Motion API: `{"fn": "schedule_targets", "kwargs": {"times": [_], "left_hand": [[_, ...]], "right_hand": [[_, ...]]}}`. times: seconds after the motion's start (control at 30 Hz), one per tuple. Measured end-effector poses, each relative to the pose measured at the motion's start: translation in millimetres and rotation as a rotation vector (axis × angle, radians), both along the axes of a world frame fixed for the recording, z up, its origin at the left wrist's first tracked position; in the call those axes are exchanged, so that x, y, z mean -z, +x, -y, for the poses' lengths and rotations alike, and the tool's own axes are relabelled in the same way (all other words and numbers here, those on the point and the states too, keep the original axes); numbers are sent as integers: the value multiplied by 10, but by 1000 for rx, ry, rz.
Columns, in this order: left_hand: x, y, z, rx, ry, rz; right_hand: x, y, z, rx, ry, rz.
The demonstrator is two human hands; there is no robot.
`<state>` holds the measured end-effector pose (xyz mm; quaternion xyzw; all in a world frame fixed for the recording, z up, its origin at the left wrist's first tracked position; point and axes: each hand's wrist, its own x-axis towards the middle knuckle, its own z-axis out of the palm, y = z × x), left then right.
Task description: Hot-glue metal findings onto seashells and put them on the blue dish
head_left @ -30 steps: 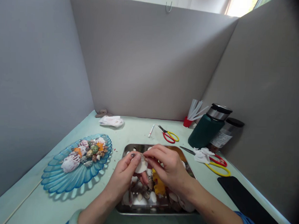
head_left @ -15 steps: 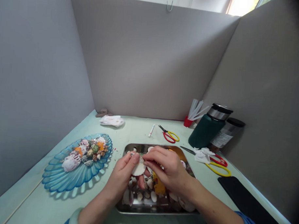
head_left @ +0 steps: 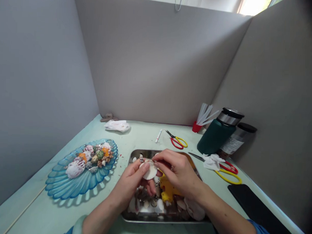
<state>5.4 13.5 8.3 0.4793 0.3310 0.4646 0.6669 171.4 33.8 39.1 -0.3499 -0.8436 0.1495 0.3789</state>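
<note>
— So, where is the white shell [head_left: 150,171] right now?

— Above the metal tray [head_left: 133,157], over its far half. Both hands meet on it. The left hand [head_left: 131,184] has its thumb pressed on the shell's face with the other fingers curled behind it, so it is clamped on the shell. The right hand [head_left: 178,174] comes in from the tray's right side, its fingertips pinched together on the shell's top edge.

— What lies in the tray itself?

— A heap of small shells, mostly white and brown, and a yellow object [head_left: 167,190] just below the right hand. I cannot tell what that object is.

— And around the tray?

— Left of the tray, a blue glass plate [head_left: 66,189] carries a pile of coloured shells. Behind the tray lie a small white tube [head_left: 158,136] and red-and-yellow scissors [head_left: 177,141]. Right of the tray, a second pair of scissors [head_left: 227,170] rests under a crumpled white tissue [head_left: 212,161], with a dark green flask [head_left: 217,132] behind it and a black-lidded jar [head_left: 234,143] beside the flask. A red cup [head_left: 196,127] of white sticks stands by the back wall.
</note>
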Motion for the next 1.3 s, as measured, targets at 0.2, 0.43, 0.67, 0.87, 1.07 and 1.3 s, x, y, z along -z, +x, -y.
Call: {"fn": "schedule_targets", "kwargs": {"times": [0.2,0.43,0.67,0.87,1.07,1.3], "left_hand": [[11,3,-2,-35,-19,27],[-18,-1,6,-77,-2,24],[30,-12,1,-54,20,1],[39,1,5,2,31,68],[14,-30,-14,198,12,270],[81,-67,-40,251,23,313]], "right_hand": [[-8,-2,11,-39,22,11],[26,-22,10,-80,74,-5],[-26,-15,46,-85,-13,-16],[-60,9,49,-51,-236,-144],[-36,89,-48,-88,-566,-304],[-60,90,-45,-43,-617,-251]]}}
